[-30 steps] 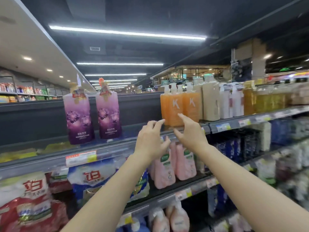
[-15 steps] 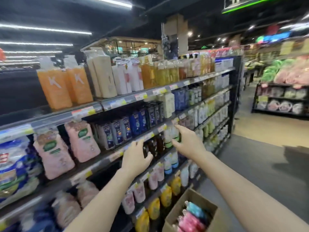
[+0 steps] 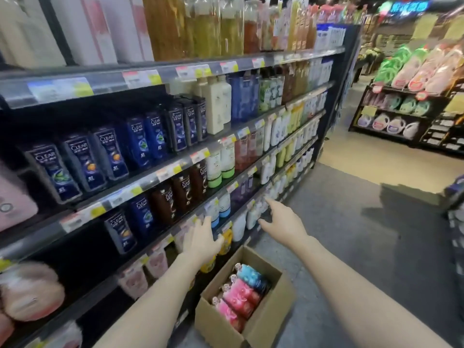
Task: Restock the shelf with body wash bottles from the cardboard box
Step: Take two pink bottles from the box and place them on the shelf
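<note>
Both hands are empty. The left hand [image 3: 200, 243] reaches forward with fingers straight and spread in front of the lower shelf rails. The right hand [image 3: 283, 222] stretches out beside it, forefinger leading, gripping nothing.

Body wash bottles [image 3: 241, 295], pink with one blue, lie in the cardboard box [image 3: 216, 325], which stands open-topped on the floor [image 3: 351, 247], tight against the foot of the shelf [image 3: 150, 175]. From either hand the bottles are down and back toward the body, so the coming reach is likely a drop and a pull-in, not a push ahead.

They lie on their sides in a row, caps seemingly toward the shelf-side wall, with long axes running across the box to its aisle-side wall. The left hand hangs almost over the box's far corner and looks the nearer; the right is out past that corner, over the aisle.

On the aisle side the floor gives elbow room. On the shelf side the jutting shelf edges crowd the left forearm.
</note>
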